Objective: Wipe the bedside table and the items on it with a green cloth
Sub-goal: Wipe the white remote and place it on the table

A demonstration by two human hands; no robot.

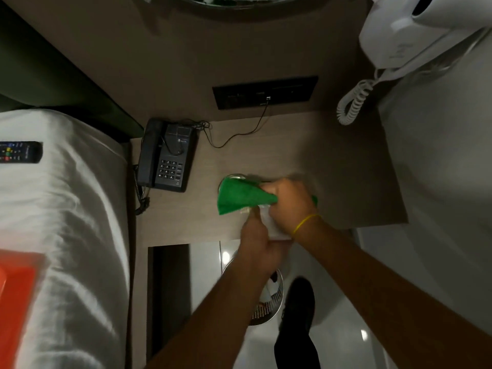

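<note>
The wooden bedside table (pixel 332 161) fills the middle of the head view. My right hand (pixel 288 206) grips the green cloth (pixel 241 197) over the table's front part. My left hand (pixel 257 242) holds a white flat item (pixel 273 227) just below the cloth, and the cloth touches its top end. A round glass-like rim (pixel 234 178) peeks out from behind the cloth; most of it is hidden. A black telephone (pixel 166 155) stands at the table's left edge, its thin cord (pixel 239 133) running to the wall panel (pixel 265 91).
A bed with white sheets (pixel 64 222) borders the table on the left, with a remote control (pixel 20 152) on it. A white wall-mounted hair dryer (pixel 415 41) with a coiled cord (pixel 352 103) hangs at the upper right. A metal waste bin (pixel 266 296) and my shoe (pixel 298 307) are below.
</note>
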